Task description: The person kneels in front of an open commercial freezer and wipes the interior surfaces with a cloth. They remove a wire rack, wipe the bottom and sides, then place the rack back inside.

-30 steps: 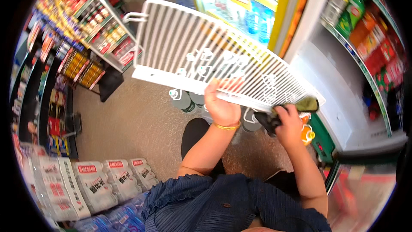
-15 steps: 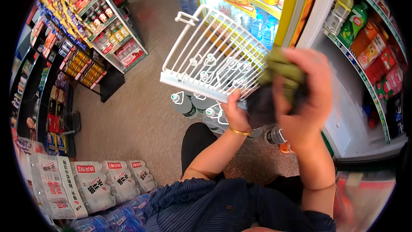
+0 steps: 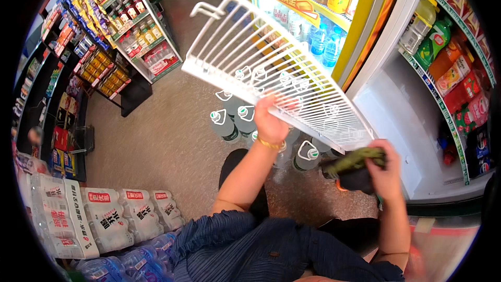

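A white wire fridge shelf (image 3: 213, 80) with a flat front rail is held tilted in front of me, its hooked corner pointing to the far left. My left hand (image 3: 270, 124), a gold bracelet at its wrist, grips the front rail near the middle. In my right hand (image 3: 387, 169) is a bunched dark and olive-green cloth (image 3: 356, 163), at the shelf's right end. Whether the cloth touches the wires is unclear. Below the shelf, several large clear water jugs (image 3: 225, 126) with white handles stand on the floor, partly hidden by it.
To the right is an open white fridge compartment (image 3: 383, 117), beside shelves of drink bottles (image 3: 436, 42). A lit, yellow-framed cooler (image 3: 342, 73) stands ahead. Snack racks (image 3: 146, 39) line the left. Wrapped bottle packs (image 3: 112, 222) lie at the near left.
The shelf has swung and extends farther right, showing its full length. My left hand has shifted left and up; my right hand with the cloth has moved down and right to the shelf's end.
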{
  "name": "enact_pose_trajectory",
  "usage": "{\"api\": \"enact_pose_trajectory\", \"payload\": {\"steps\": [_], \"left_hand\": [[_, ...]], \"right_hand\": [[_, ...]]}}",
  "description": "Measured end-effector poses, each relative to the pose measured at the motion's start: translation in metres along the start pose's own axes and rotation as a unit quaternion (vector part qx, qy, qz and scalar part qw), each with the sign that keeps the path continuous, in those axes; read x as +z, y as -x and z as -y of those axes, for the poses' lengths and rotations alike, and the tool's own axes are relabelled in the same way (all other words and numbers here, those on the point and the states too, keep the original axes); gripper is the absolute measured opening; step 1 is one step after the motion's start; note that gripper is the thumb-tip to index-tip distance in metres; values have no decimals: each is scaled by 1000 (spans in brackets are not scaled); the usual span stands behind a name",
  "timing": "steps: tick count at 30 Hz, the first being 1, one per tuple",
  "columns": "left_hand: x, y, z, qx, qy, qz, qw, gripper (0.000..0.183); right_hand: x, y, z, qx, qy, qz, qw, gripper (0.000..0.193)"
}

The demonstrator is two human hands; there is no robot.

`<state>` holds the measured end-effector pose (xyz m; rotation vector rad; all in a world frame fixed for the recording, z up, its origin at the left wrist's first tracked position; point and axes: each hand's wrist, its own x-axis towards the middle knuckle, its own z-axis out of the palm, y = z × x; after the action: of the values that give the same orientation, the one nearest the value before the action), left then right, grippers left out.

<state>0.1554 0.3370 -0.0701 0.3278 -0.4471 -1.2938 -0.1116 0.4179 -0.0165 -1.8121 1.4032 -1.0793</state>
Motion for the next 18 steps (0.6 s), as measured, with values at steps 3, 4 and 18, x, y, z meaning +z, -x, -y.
{"api": "enact_pose_trajectory", "payload": {"steps": [3,4,18], "left_hand": [[-20,-23,-9,-37,80,26,996,28],[-22,-28,-6,-54,110,129,984,28],[9,-5,34,-269,152,269,912,59]], "right_hand": [[-54,1,40,33,-177,-72,981,30],[-64,-6,47,15,-224,-120,967,31],[62,-74,127,-411,29,101,905,33]]}}
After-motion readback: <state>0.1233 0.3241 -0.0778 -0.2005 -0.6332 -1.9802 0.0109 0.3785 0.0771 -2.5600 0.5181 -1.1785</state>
